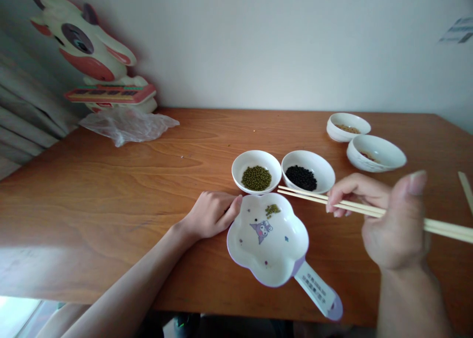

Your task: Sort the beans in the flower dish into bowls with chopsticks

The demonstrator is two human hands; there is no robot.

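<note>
My right hand [384, 219] is closed around a pair of pale wooden chopsticks [354, 206], whose tips point left, in front of a white bowl of black beans [302, 178]. Left of that stands a white bowl of green mung beans [256, 178]. A white, flower-shaped dish with a handle [281, 254] lies nearest me, with a purple rim and a printed cartoon figure. A small cluster of green beans [272, 210] sits inside it near the far edge. My left hand [216, 212] is curled at the dish's left rim, its thumb against the edge and its other fingertips hidden.
Two more white bowls stand at the back right, one with tan grains [348, 128] and another with reddish bits [370, 155]. A cow-shaped toy keyboard [111, 94] and a clear plastic bag [127, 125] are at the back left. A pale stick [466, 187] lies far right.
</note>
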